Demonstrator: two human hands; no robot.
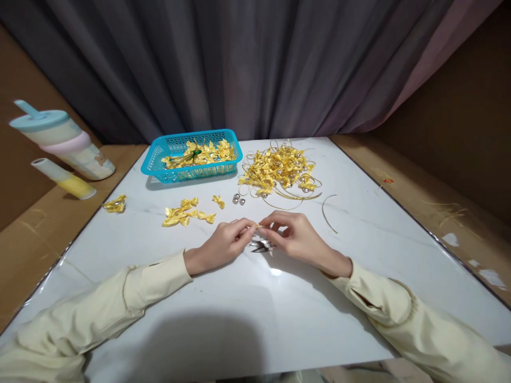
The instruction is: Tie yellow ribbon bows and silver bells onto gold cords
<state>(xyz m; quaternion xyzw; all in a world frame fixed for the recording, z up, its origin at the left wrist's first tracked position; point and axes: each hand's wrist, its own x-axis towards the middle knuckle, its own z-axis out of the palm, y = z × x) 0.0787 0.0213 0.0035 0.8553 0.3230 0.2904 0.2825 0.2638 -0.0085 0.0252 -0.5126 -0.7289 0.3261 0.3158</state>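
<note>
My left hand (228, 239) and my right hand (301, 238) meet over the middle of the table, fingertips pinched together. A small yellow piece (257, 226) shows between them; the fingers hide most of it. Just beneath the hands lie small scissors (261, 248) with dark blades, partly covered by the right hand. Beyond the left hand are several loose yellow ribbon bows (179, 214), a single bow (218, 201) and a few silver bells (236, 199). A short gold cord (328, 215) curves on the table past the right hand.
A blue basket (191, 174) holding yellow bows stands at the back. Right of it is a heap of bows with bells and gold cords (279, 167). Another bow (115, 204) lies near the table's left edge. Left stand a lidded tumbler (75, 146) and a glue-like tube (66, 180).
</note>
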